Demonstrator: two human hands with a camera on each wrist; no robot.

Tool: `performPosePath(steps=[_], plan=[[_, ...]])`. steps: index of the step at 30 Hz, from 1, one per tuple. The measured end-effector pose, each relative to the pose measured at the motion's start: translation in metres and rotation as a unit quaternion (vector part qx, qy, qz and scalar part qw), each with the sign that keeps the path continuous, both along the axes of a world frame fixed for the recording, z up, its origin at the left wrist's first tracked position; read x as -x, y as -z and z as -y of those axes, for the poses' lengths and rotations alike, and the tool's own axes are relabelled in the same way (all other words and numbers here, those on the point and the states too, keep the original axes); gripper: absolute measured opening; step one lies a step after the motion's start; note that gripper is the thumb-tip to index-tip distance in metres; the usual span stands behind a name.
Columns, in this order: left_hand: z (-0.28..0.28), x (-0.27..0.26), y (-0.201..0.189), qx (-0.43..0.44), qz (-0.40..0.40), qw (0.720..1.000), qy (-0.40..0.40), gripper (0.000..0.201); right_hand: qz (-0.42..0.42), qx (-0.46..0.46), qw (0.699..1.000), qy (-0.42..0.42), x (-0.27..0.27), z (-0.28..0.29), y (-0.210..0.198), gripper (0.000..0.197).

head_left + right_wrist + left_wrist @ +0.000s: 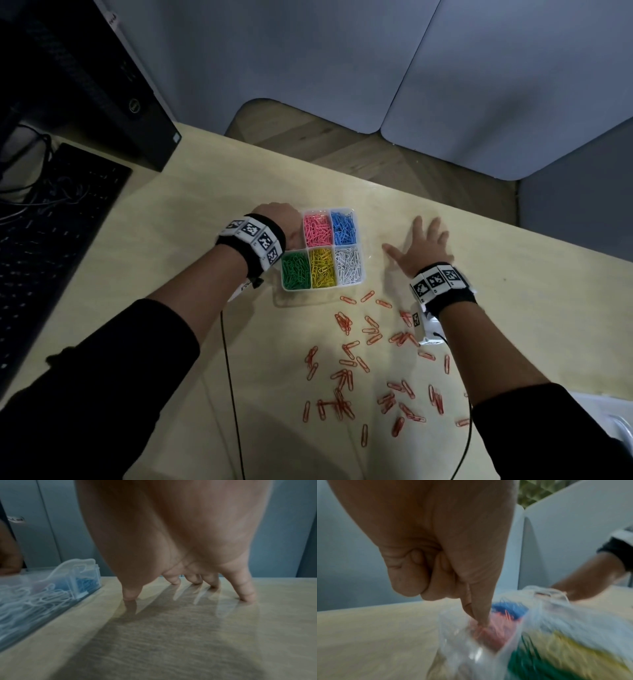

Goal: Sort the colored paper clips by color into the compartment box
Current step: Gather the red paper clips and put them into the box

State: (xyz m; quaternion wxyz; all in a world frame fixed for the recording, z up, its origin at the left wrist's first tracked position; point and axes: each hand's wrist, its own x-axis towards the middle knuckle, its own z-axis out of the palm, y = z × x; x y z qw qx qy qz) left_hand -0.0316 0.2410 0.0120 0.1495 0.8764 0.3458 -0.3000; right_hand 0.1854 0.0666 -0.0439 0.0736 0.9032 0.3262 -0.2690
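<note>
Left hand (278,219) pinches box (361,274) rim; right hand (423,248) splayed on table (205,219).

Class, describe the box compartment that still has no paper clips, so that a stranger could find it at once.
On the pale wooden desk stands a clear six-compartment box. The left hand covers its far-left compartment, so its contents are hidden. The other five hold pink, blue, green, yellow and white clips.
</note>
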Motion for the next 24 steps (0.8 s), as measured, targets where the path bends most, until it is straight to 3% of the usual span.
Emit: performPosePath(steps=[6,11,15,18,21,24], plan=[[-0.007,-0.005,-0.027,-0.001,0.156,0.985,-0.079,0.006,0.000,0.002,1.000,-0.005,-0.001,-0.002,0.004,0.101],[0.016,-0.020,-0.032,-0.004,0.163,0.983,-0.090,0.014,-0.035,0.033,0.999,-0.023,-0.013,-0.008,-0.003,0.104],[0.051,-0.012,-0.033,-0.014,0.256,0.957,-0.138,0.005,-0.078,0.010,0.994,-0.077,-0.035,0.004,-0.020,0.078],[0.091,0.004,-0.035,0.022,0.279,0.948,-0.154,0.011,-0.074,-0.007,0.991,-0.114,-0.035,0.040,-0.024,0.064],[0.141,0.037,-0.023,0.050,0.270,0.942,-0.194,0.013,-0.066,0.011,0.996,-0.060,-0.019,0.095,-0.016,0.061],[0.188,0.077,0.005,0.061,0.226,0.929,-0.286,0.052,-0.036,-0.008,0.999,-0.038,-0.002,0.146,-0.008,0.065]])
